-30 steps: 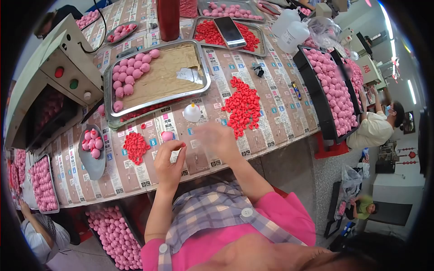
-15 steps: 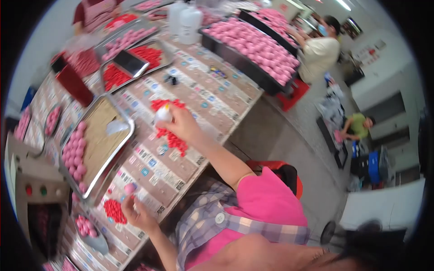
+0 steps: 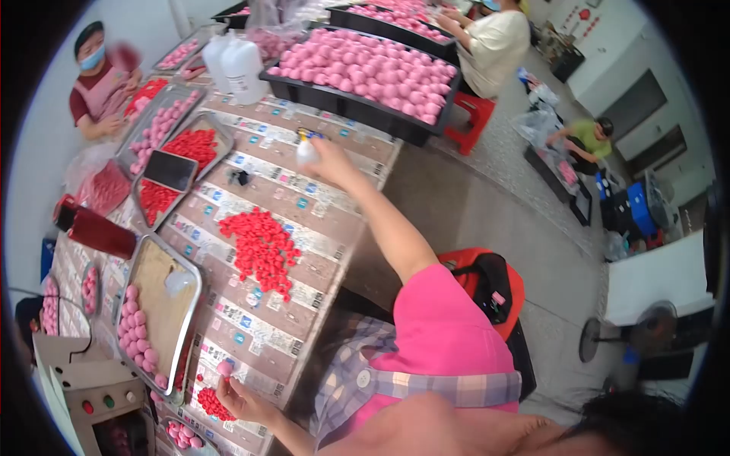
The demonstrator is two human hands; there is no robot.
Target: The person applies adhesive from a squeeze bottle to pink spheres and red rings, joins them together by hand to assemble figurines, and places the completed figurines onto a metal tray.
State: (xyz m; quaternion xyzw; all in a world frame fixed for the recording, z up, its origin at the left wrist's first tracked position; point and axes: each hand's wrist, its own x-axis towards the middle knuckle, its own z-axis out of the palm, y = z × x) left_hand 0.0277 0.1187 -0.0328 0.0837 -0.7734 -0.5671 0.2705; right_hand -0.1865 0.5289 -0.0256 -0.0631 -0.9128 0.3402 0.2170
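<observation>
My right hand (image 3: pixel 332 163) is stretched far out over the table's right part, its fingers round a small white bottle (image 3: pixel 307 154). Just beyond the bottle is a small blue and yellow item (image 3: pixel 310 135). Near the table's front edge, my left hand (image 3: pixel 245 400) is half closed, and what its fingertips hold is too small to make out. A pink ball (image 3: pixel 225 368) sits just above those fingertips. Beside them is a small pile of red pieces (image 3: pixel 216 404). A larger red pile (image 3: pixel 262 251) lies between my two hands.
A metal tray (image 3: pixel 194 304) holds pink balls on brown paper. A phone (image 3: pixel 169 170) rests on a tray of red pieces. Beyond stand large white bottles (image 3: pixel 242 70) and a black crate (image 3: pixel 342 102) of pink balls. Several people are around, one at the table's far side.
The view has turned rightward. My right hand took hold of the white bottle and carried it past the larger red pile. My left hand stays beside the pink ball.
</observation>
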